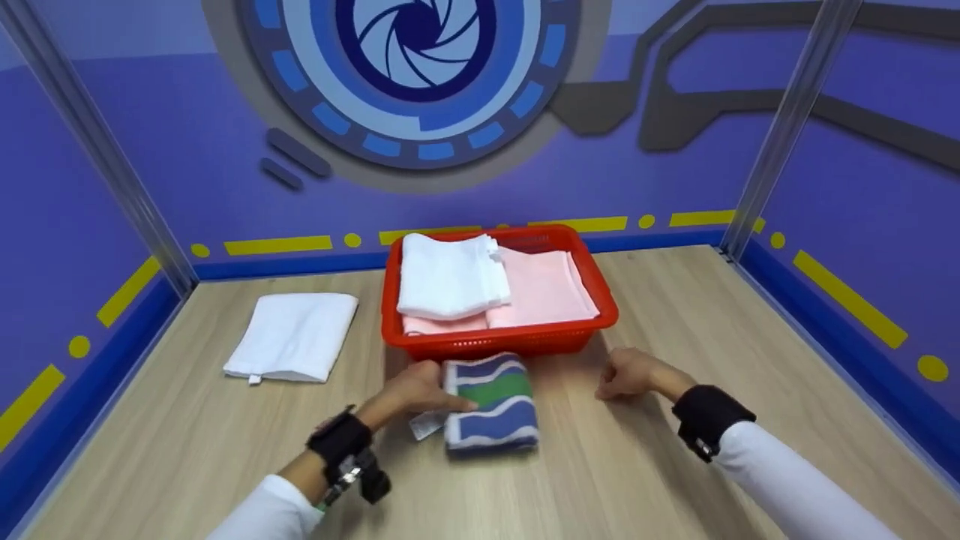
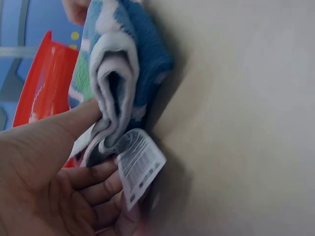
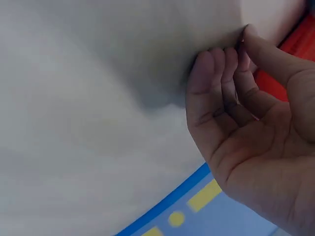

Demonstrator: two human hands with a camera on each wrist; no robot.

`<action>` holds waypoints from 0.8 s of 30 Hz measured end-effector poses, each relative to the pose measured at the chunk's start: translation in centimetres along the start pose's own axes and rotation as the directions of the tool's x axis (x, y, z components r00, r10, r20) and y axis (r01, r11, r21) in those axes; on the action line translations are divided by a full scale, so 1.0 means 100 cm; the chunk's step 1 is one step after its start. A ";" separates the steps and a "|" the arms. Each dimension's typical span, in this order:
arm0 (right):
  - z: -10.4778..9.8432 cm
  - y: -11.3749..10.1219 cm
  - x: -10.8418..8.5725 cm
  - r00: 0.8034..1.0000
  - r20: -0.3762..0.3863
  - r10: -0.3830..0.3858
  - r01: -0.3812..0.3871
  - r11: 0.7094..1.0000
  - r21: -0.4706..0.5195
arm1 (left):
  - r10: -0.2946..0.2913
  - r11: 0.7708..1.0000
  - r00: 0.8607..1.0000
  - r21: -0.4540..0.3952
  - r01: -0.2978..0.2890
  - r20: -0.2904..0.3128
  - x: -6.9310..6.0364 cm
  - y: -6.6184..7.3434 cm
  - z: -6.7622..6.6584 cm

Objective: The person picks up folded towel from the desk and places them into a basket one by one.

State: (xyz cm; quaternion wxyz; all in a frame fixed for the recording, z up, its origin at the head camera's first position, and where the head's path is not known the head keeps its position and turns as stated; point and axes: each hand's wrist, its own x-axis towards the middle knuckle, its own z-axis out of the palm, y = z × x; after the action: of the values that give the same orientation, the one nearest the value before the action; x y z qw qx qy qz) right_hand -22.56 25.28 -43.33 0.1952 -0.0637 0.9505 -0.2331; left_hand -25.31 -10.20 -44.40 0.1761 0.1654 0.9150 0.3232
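A folded towel [image 1: 491, 405] with blue, white and green stripes lies in front of the red basket. My left hand [image 1: 420, 391] grips its left side, thumb on top and fingers underneath. In the left wrist view, the folded layers of the towel [image 2: 115, 73] face the camera, and a printed tag [image 2: 140, 167] hangs out by my fingers. Over the table to the right of the towel is my right hand [image 1: 634, 373], its fingers loosely curled. The right wrist view shows nothing between that hand's [image 3: 246, 118] thumb and fingers.
The red basket [image 1: 495, 345] stands near the back wall, holding a folded white towel [image 1: 450, 277] on top of pink cloth [image 1: 544, 289]. Another folded white towel [image 1: 292, 337] lies on the table to its left. Purple panels [image 1: 480, 191] enclose the wooden table.
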 end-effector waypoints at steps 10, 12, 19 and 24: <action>0.025 -0.058 0.003 0.999 -0.007 0.037 -0.034 0.973 0.227 | 0.079 0.997 0.987 0.020 -0.076 -0.142 0.025 0.046 0.036; 0.026 -0.060 0.002 0.999 -0.023 0.041 -0.034 0.972 0.235 | 0.048 0.996 0.991 -0.073 -0.057 -0.122 0.024 0.048 0.037; 0.022 -0.052 -0.010 0.995 0.099 0.028 -0.073 0.868 0.492 | -0.039 0.822 0.983 -0.554 0.133 0.178 0.008 0.049 0.026; 0.008 -0.058 -0.027 0.982 0.185 0.043 -0.144 0.804 0.576 | 0.008 0.747 0.979 -0.652 0.131 0.206 -0.009 0.059 0.016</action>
State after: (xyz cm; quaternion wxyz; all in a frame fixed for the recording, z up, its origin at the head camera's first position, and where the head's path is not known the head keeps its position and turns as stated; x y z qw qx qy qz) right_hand -19.57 20.44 -40.33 0.2937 0.0280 0.8147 -0.4992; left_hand -22.73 -5.42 -41.54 0.3227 0.0926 0.7241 0.6025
